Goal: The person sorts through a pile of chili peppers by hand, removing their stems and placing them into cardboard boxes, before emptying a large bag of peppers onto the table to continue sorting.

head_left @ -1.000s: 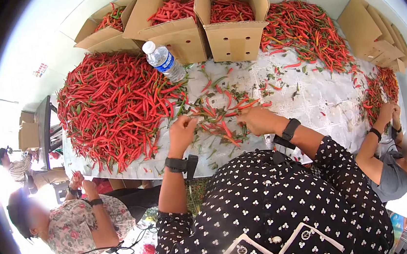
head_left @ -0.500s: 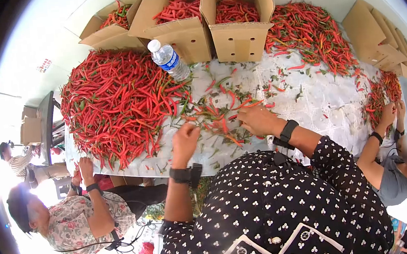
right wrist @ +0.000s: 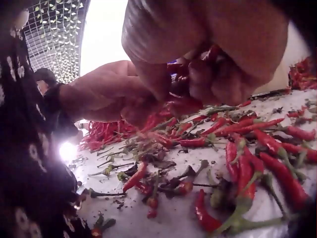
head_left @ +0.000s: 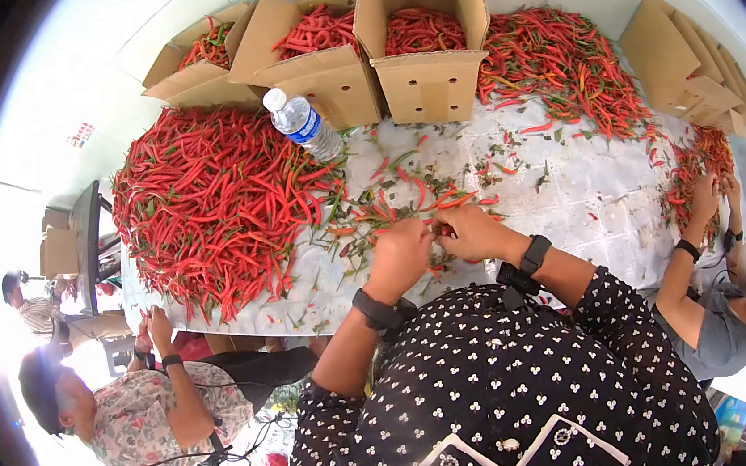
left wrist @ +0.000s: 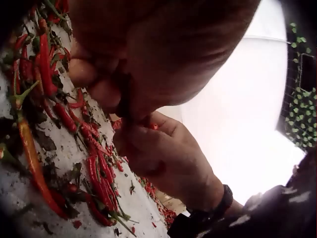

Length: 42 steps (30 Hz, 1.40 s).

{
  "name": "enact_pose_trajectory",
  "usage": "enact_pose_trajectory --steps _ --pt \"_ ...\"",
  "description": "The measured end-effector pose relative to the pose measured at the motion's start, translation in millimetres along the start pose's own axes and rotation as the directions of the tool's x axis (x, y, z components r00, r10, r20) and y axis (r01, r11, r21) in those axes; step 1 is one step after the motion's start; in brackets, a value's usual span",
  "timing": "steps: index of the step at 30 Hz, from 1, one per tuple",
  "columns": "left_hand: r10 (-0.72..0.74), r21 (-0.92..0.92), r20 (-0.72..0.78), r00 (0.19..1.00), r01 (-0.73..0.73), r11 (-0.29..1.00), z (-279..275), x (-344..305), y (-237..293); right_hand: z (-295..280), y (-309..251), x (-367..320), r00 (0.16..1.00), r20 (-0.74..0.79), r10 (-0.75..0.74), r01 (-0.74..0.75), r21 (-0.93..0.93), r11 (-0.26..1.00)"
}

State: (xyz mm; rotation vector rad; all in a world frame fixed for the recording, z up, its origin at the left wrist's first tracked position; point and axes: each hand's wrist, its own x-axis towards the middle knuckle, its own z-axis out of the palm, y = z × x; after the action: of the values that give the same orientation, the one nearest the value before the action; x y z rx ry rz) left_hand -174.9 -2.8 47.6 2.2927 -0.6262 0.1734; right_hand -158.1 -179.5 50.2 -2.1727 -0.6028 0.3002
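My left hand [head_left: 400,253] and right hand [head_left: 472,232] meet fingertip to fingertip above loose chilies on the white-covered table. In the right wrist view, my right hand [right wrist: 218,54] has curled fingers with a bit of red chili [right wrist: 212,52] showing between them. Across from it, my left hand [right wrist: 111,91] pinches at the same spot, where a red chili [right wrist: 184,106] shows under the fingertips. Most of what they hold is hidden by fingers. Below lie scattered red chilies [right wrist: 242,171], cut or snapped green stems [right wrist: 106,171] and dry leaf bits.
A large heap of red chilies [head_left: 209,204] fills the table's left side, with a water bottle [head_left: 304,127] at its edge. Open cardboard boxes [head_left: 426,80] of chilies stand behind. Another heap [head_left: 555,67] lies back right. One person [head_left: 155,398] works at left, another [head_left: 713,317] at right.
My left hand has moved right, from beside the big heap to meet my right hand. The right hand stays near the same place over the loose chilies.
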Motion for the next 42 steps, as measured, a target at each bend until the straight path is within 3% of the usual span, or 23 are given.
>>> enact_pose_trajectory --steps 3,4,6,7,8,11,12,14,15,17,18,20,21,23,24,27,28,30,34,37,39,40,42 --pt "0.044 0.303 0.04 0.998 -0.054 0.952 0 -1 8 6 4 5 0.997 0.035 0.07 -0.072 0.07 0.995" --pt "0.04 0.304 0.038 0.999 -0.049 0.951 -2 -1 4 6 5 7 0.99 0.06 0.13 -0.136 0.112 0.984" --pt "0.036 0.548 0.025 0.999 -0.044 0.835 -11 -1 -12 -3 11 8 0.986 0.055 0.158 -0.166 0.21 0.963" --pt "-0.045 0.533 -0.06 0.997 0.07 0.843 -20 -1 -21 -10 16 7 0.981 0.045 0.19 -0.194 0.308 0.931" --pt "-0.125 0.507 -0.143 0.982 0.181 0.842 -31 -2 -30 -28 10 3 0.91 0.193 0.368 -0.415 0.468 0.78" --pt "-0.07 0.467 -0.292 0.954 0.206 0.86 -54 -14 -59 -41 58 -14 0.922 0.212 0.324 -0.38 0.649 0.659" --pt "-0.248 0.464 -0.252 0.935 0.342 0.817 -54 -20 -67 -43 57 -18 0.922 0.21 0.326 -0.38 0.65 0.658" --pt "-0.511 0.431 -0.179 0.841 0.534 0.728 -47 -26 -69 -44 53 -26 0.801 0.214 0.559 -0.495 0.761 0.418" --pt "-0.509 0.431 -0.178 0.842 0.532 0.729 -37 -25 -69 -43 55 -26 0.801 0.212 0.56 -0.494 0.763 0.418" --pt "-0.251 0.292 -0.089 0.964 0.266 0.919 -13 -25 -65 -34 63 -26 0.757 0.238 0.608 -0.548 0.739 0.393" --pt "-0.252 0.294 -0.087 0.964 0.267 0.918 -6 -20 -54 -30 69 -25 0.757 0.24 0.608 -0.548 0.74 0.39" --pt "-0.08 -0.016 0.041 0.996 0.081 0.997 2 -7 -34 -25 75 -23 0.796 0.191 0.574 -0.508 0.727 0.462" --pt "-0.077 -0.017 0.042 0.996 0.078 0.997 0 -1 -31 -25 76 -23 0.796 0.189 0.575 -0.507 0.728 0.462" --pt "-0.226 -0.202 0.24 0.944 0.276 0.94 -3 15 -28 -27 75 -23 0.784 0.162 0.599 -0.504 0.73 0.462" --pt "-0.111 -0.101 0.101 0.989 0.121 0.987 -4 24 -38 -29 74 -23 0.784 0.161 0.6 -0.503 0.731 0.462" --pt "-0.112 0.113 0.038 0.993 0.107 0.988 -9 52 -55 -31 70 -24 0.786 0.116 0.608 -0.48 0.734 0.48" --pt "-0.111 0.113 0.036 0.993 0.107 0.988 -7 62 -59 -29 69 -22 0.782 0.107 0.614 -0.474 0.742 0.475" --pt "-0.001 0.373 0.083 0.997 -0.03 0.927 5 72 -71 -27 67 -19 0.78 0.099 0.617 -0.468 0.747 0.472" --pt "-0.01 0.463 0.086 0.996 -0.032 0.886 24 72 -73 -27 54 -14 0.804 0.157 0.574 -0.471 0.757 0.453" --pt "-0.05 0.408 0.033 0.998 0.032 0.912 28 60 -43 -23 54 -12 0.808 0.185 0.559 -0.437 0.824 0.359" --pt "-0.219 0.109 0.121 0.968 0.206 0.972 28 57 -22 -21 49 -8 0.828 0.199 0.524 -0.384 0.882 0.272" --pt "-0.223 0.111 0.118 0.968 0.211 0.971 27 56 -12 -21 41 -4 0.81 0.226 0.541 -0.378 0.907 0.186" --pt "-0.129 -0.237 0.135 0.982 0.158 0.959 23 59 0 -23 29 4 0.795 0.256 0.55 -0.371 0.923 0.107"
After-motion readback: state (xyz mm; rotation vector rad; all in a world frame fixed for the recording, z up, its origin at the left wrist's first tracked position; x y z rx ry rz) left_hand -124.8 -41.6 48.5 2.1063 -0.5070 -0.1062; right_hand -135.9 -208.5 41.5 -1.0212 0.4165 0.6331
